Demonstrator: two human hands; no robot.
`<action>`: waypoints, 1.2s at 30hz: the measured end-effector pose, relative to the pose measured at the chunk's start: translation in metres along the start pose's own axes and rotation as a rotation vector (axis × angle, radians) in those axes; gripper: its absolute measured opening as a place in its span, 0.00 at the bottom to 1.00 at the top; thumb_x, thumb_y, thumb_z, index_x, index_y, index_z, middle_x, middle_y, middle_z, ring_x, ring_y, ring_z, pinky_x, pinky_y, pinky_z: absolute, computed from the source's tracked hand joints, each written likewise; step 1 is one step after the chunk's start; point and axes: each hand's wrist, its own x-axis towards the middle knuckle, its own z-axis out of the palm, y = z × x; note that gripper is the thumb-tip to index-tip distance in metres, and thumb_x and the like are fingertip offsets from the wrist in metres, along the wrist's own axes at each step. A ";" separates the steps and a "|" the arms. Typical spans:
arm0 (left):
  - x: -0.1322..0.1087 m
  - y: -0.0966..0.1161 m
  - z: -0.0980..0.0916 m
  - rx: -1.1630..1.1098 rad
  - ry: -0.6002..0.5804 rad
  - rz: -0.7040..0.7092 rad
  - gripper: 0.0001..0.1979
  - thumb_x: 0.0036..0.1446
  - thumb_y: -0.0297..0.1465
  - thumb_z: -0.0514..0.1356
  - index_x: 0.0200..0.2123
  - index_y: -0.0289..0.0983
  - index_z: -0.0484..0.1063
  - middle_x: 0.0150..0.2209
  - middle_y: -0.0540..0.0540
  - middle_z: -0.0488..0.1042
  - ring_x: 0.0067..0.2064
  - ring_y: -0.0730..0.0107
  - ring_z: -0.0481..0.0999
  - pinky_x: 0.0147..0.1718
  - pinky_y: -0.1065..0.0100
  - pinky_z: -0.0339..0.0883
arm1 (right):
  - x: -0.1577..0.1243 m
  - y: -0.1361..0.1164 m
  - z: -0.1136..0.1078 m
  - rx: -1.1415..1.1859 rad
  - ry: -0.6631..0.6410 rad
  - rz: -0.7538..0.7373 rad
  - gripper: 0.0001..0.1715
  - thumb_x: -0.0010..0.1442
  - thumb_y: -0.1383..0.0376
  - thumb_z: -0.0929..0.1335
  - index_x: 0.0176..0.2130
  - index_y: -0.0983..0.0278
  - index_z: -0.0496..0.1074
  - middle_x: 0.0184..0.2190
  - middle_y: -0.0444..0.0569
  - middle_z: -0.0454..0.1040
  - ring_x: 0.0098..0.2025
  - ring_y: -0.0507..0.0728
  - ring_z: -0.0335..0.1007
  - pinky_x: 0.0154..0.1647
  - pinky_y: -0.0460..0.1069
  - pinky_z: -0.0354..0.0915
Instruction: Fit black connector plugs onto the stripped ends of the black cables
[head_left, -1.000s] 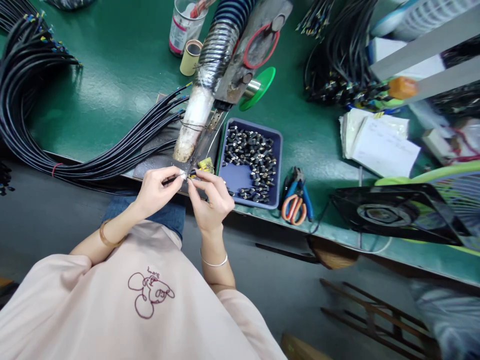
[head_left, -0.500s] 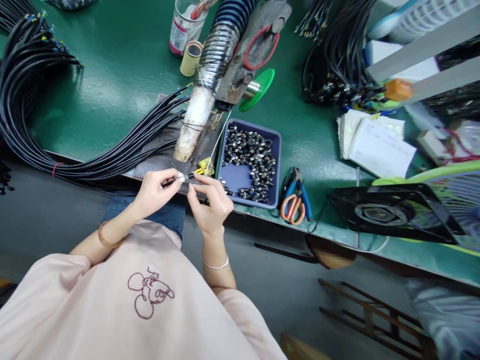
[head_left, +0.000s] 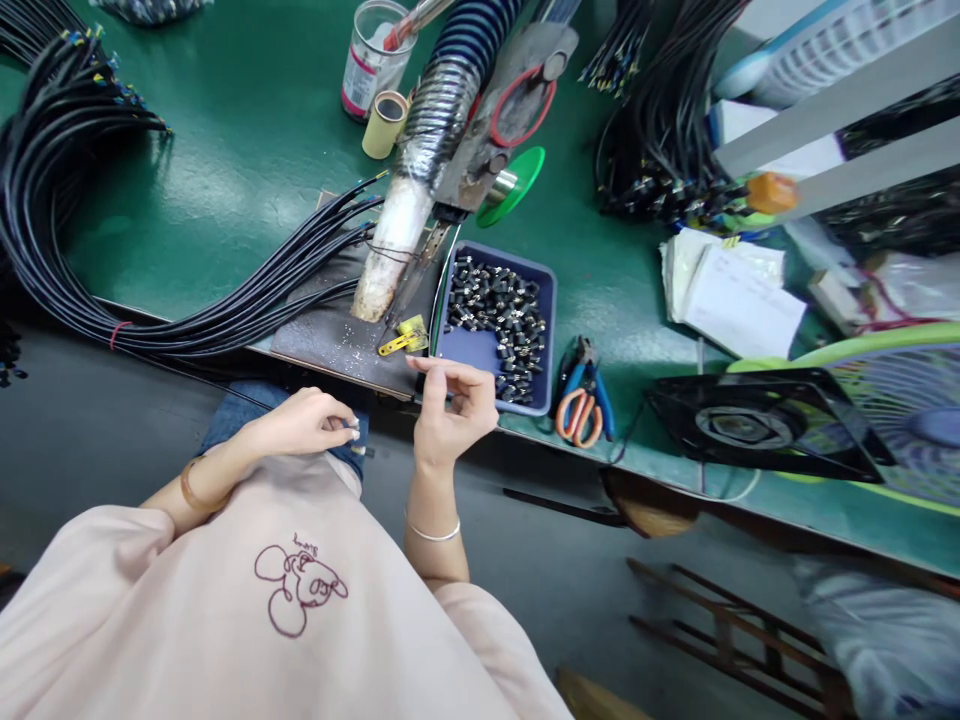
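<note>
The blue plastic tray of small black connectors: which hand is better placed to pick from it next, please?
Probably the right hand: it overlaps the tray in view, at its near-left corner. The left hand sits farther away.

My head camera looks forward and steeply down over my pale pink fabric shirt (head_left: 315, 640), with my bare left hand (head_left: 311, 422) and right hand (head_left: 459, 412) near. Beyond them spreads the smooth green tabletop (head_left: 247, 180).
</note>
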 end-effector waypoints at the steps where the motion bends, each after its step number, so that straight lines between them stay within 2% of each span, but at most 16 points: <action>1: -0.002 -0.003 0.001 -0.044 0.048 -0.025 0.08 0.55 0.31 0.62 0.27 0.34 0.78 0.19 0.51 0.71 0.21 0.77 0.65 0.24 0.75 0.56 | -0.001 0.000 0.000 -0.010 0.009 0.008 0.05 0.64 0.64 0.68 0.34 0.62 0.69 0.30 0.44 0.80 0.33 0.55 0.82 0.37 0.50 0.77; 3: -0.005 -0.007 0.000 -0.120 0.219 -0.064 0.10 0.56 0.35 0.62 0.29 0.34 0.78 0.21 0.49 0.75 0.22 0.75 0.69 0.25 0.75 0.60 | -0.002 0.000 -0.001 -0.039 0.004 0.026 0.07 0.64 0.62 0.68 0.34 0.62 0.69 0.29 0.44 0.80 0.30 0.54 0.82 0.36 0.50 0.77; 5: -0.004 -0.008 -0.007 -0.094 0.463 -0.063 0.11 0.57 0.36 0.62 0.29 0.34 0.78 0.21 0.50 0.74 0.22 0.76 0.68 0.24 0.74 0.59 | -0.002 0.000 -0.002 -0.068 -0.037 0.047 0.08 0.64 0.61 0.68 0.34 0.62 0.69 0.28 0.43 0.79 0.25 0.53 0.80 0.31 0.48 0.76; 7: 0.001 -0.009 -0.021 0.075 0.716 -0.029 0.10 0.58 0.35 0.62 0.30 0.34 0.78 0.23 0.50 0.74 0.23 0.76 0.66 0.25 0.73 0.60 | -0.002 0.000 -0.005 -0.107 -0.076 0.031 0.08 0.64 0.61 0.68 0.35 0.62 0.70 0.25 0.40 0.78 0.19 0.50 0.75 0.23 0.45 0.71; 9: 0.008 -0.011 -0.037 0.331 0.872 -0.007 0.09 0.59 0.33 0.61 0.36 0.36 0.80 0.29 0.47 0.76 0.28 0.71 0.69 0.32 0.68 0.63 | -0.001 -0.002 -0.011 -0.151 -0.042 -0.089 0.05 0.63 0.62 0.69 0.35 0.61 0.72 0.22 0.38 0.75 0.15 0.49 0.70 0.17 0.44 0.65; 12: 0.023 -0.020 -0.060 0.564 0.887 -0.053 0.09 0.58 0.31 0.61 0.39 0.36 0.80 0.37 0.42 0.77 0.39 0.60 0.74 0.39 0.63 0.64 | -0.003 -0.011 -0.024 -0.157 0.096 -0.378 0.01 0.61 0.63 0.70 0.37 0.57 0.74 0.20 0.38 0.71 0.16 0.50 0.66 0.18 0.47 0.64; 14: 0.031 -0.028 -0.069 0.549 0.875 -0.045 0.08 0.57 0.30 0.61 0.36 0.36 0.80 0.35 0.43 0.77 0.37 0.61 0.74 0.37 0.64 0.64 | -0.005 -0.023 -0.033 -0.156 0.100 -0.469 0.03 0.63 0.61 0.69 0.39 0.55 0.74 0.20 0.38 0.70 0.17 0.51 0.65 0.21 0.50 0.67; 17: 0.036 -0.034 -0.077 0.382 0.995 0.003 0.05 0.55 0.28 0.61 0.31 0.35 0.78 0.31 0.46 0.75 0.30 0.69 0.71 0.34 0.67 0.63 | -0.005 -0.043 -0.042 -0.284 -0.081 -0.349 0.10 0.65 0.60 0.66 0.46 0.55 0.71 0.23 0.39 0.73 0.17 0.52 0.67 0.23 0.52 0.68; 20: 0.027 -0.029 -0.081 -0.019 1.133 0.032 0.02 0.52 0.28 0.62 0.29 0.36 0.72 0.23 0.53 0.69 0.22 0.77 0.64 0.26 0.71 0.59 | 0.009 -0.047 -0.049 -0.428 -0.345 -0.126 0.12 0.66 0.62 0.64 0.49 0.58 0.68 0.27 0.41 0.78 0.22 0.52 0.74 0.26 0.48 0.68; 21: 0.020 -0.025 -0.082 -0.202 1.120 0.039 0.03 0.52 0.29 0.62 0.29 0.37 0.70 0.21 0.55 0.67 0.20 0.78 0.62 0.22 0.73 0.57 | 0.015 -0.043 -0.052 -0.488 -0.378 -0.059 0.10 0.66 0.62 0.64 0.47 0.59 0.69 0.27 0.42 0.78 0.23 0.52 0.75 0.26 0.47 0.67; 22: 0.012 -0.021 -0.083 -0.395 1.057 0.049 0.05 0.52 0.30 0.62 0.29 0.38 0.68 0.18 0.56 0.64 0.17 0.80 0.59 0.18 0.74 0.53 | 0.023 -0.035 -0.055 -0.555 -0.387 -0.005 0.08 0.66 0.61 0.64 0.44 0.60 0.69 0.26 0.42 0.79 0.24 0.53 0.76 0.27 0.47 0.66; 24: -0.007 -0.013 -0.081 -0.677 0.819 0.040 0.06 0.51 0.32 0.63 0.29 0.38 0.68 0.17 0.57 0.63 0.15 0.80 0.57 0.15 0.74 0.50 | 0.038 -0.013 -0.062 -0.689 -0.325 0.069 0.06 0.62 0.60 0.66 0.35 0.60 0.68 0.24 0.43 0.78 0.25 0.55 0.76 0.28 0.48 0.64; 26: -0.027 -0.011 -0.076 -0.758 0.570 0.017 0.08 0.51 0.34 0.64 0.28 0.36 0.70 0.15 0.56 0.63 0.15 0.79 0.59 0.16 0.74 0.52 | 0.052 0.013 -0.064 -0.769 -0.226 0.119 0.08 0.58 0.60 0.69 0.30 0.60 0.66 0.21 0.43 0.75 0.23 0.56 0.72 0.28 0.49 0.62; 29: -0.050 -0.018 -0.063 -0.700 0.224 -0.085 0.13 0.49 0.38 0.68 0.28 0.33 0.73 0.15 0.54 0.64 0.16 0.81 0.58 0.17 0.75 0.51 | 0.069 0.042 -0.058 -0.764 -0.154 0.148 0.07 0.56 0.62 0.68 0.29 0.60 0.65 0.22 0.43 0.73 0.25 0.56 0.70 0.32 0.50 0.61; 33: -0.058 -0.034 -0.051 -0.477 -0.028 -0.219 0.16 0.48 0.39 0.69 0.31 0.30 0.75 0.17 0.56 0.61 0.21 0.82 0.56 0.21 0.76 0.52 | 0.084 0.058 -0.037 -0.682 -0.249 0.129 0.07 0.56 0.63 0.67 0.28 0.60 0.65 0.28 0.45 0.74 0.30 0.56 0.70 0.38 0.51 0.63; 36: -0.048 -0.034 -0.047 -0.311 -0.171 -0.186 0.17 0.50 0.39 0.67 0.36 0.29 0.78 0.19 0.57 0.57 0.22 0.81 0.53 0.22 0.75 0.48 | 0.088 0.059 -0.029 -0.681 -0.341 0.117 0.07 0.53 0.67 0.68 0.26 0.60 0.64 0.29 0.46 0.74 0.33 0.57 0.70 0.40 0.51 0.62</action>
